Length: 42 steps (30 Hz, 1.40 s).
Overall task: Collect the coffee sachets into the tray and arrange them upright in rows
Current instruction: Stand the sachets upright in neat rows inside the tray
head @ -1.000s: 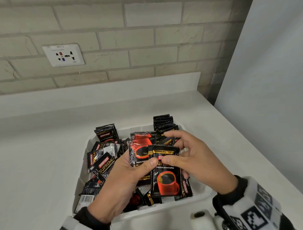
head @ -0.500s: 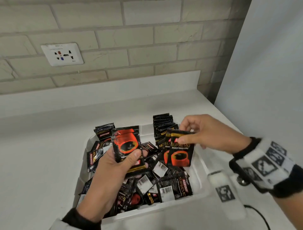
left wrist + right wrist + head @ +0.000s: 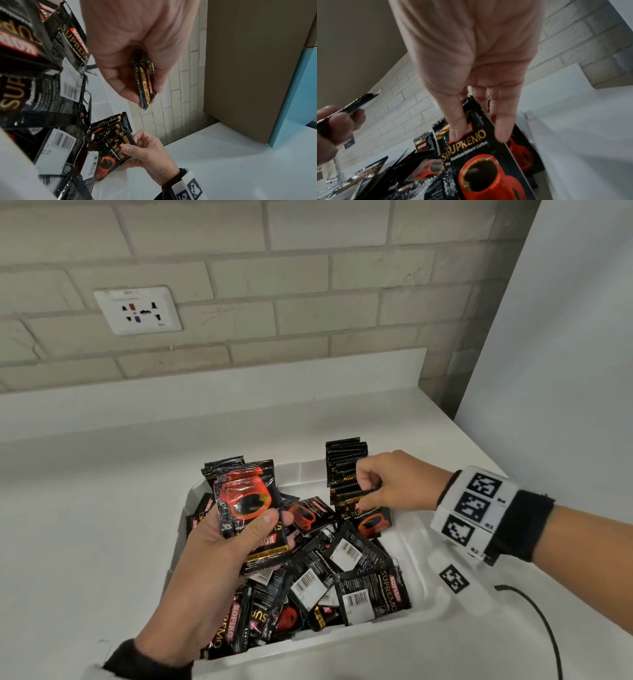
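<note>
A white tray (image 3: 308,652) on the counter holds a loose pile of black coffee sachets (image 3: 342,577). My left hand (image 3: 274,522) grips a small stack of sachets (image 3: 246,501) above the tray's left half; the left wrist view shows that stack (image 3: 144,81) edge-on between thumb and fingers. My right hand (image 3: 363,494) pinches the top of one sachet (image 3: 373,518) at the front of an upright row (image 3: 346,463) in the tray's back right corner. The right wrist view shows that sachet (image 3: 471,148) face-on under my fingers. Another upright bunch (image 3: 219,467) stands at the back left.
The white counter (image 3: 85,525) surrounds the tray, with a low upstand and a brick wall behind. A wall socket (image 3: 137,309) sits upper left. A grey panel (image 3: 565,371) closes the right side. A black cable (image 3: 541,618) trails over the counter by my right wrist.
My right hand drew one sachet off the left hand's stack and carried it back and right to the upright row. The left hand shifted slightly left, still holding its stack.
</note>
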Tool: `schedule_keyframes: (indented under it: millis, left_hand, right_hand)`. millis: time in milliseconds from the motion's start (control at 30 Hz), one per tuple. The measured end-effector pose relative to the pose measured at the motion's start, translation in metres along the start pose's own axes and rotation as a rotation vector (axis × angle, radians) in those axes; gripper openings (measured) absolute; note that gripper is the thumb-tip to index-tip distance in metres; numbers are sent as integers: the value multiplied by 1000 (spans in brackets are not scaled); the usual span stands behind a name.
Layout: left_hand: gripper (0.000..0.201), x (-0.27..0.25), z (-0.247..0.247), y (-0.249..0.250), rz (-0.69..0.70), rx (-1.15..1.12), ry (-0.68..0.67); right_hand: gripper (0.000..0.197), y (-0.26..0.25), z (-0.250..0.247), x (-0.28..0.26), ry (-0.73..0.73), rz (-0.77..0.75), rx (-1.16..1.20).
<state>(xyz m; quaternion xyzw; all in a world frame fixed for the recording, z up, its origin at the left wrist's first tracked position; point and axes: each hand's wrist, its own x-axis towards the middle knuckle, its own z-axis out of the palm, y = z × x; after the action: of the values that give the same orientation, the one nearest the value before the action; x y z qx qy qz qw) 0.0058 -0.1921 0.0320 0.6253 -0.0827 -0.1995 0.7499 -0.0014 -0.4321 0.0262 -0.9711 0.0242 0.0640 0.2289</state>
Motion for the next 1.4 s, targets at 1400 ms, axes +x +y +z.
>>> schedule_keyframes:
  millis: [1400]
  left_hand:
    - [23, 2, 32, -15, -155, -232, -120]
  right_hand:
    - [27, -54, 3, -59, 215, 91, 1268]
